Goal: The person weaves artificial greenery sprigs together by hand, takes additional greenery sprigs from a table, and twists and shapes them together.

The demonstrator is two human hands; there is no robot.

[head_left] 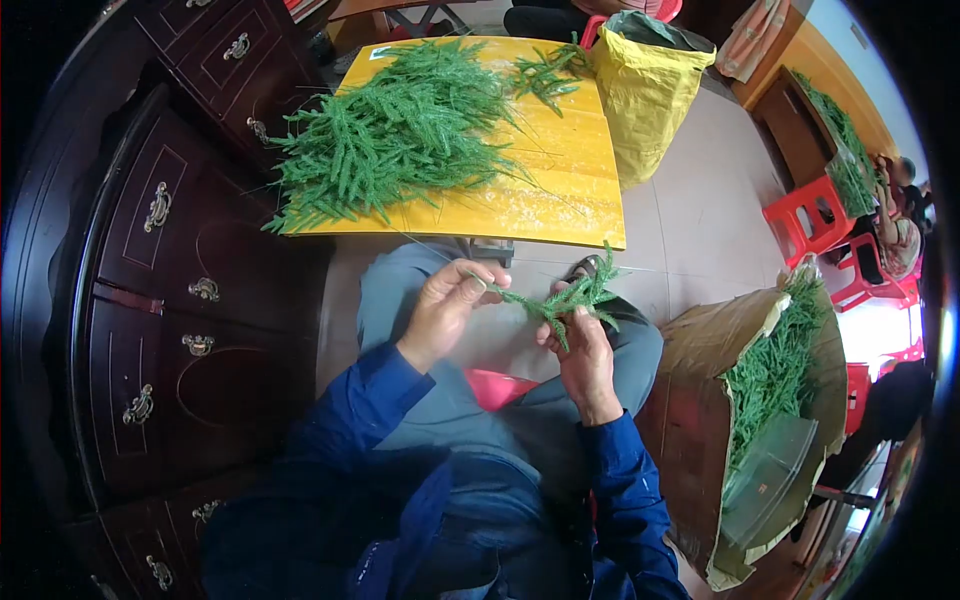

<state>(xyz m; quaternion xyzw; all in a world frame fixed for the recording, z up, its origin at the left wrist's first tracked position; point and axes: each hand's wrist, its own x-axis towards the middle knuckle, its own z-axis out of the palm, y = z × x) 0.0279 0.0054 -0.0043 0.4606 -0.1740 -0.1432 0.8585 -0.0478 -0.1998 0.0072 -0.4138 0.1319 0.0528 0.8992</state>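
Note:
Above my lap, an artificial pine sprig [565, 305] with several green tips stretches between both hands. My left hand [448, 305] pinches the thin stem end of it between thumb and fingers. On the branching part, my right hand [583, 362] has its fingers closed, with the green tips spreading past them. Beyond my knees, a large heap of green sprigs [400, 130] covers much of the yellow table [560, 205]. A smaller bunch of sprigs [545, 78] lies at the table's far right.
A yellow sack [650, 100] stands against the table's right side. To my right is an open cardboard box [690, 400] full of greenery [775, 370]. Dark drawers [150, 270] line the left. Red stools [810, 215] and other people are at the far right.

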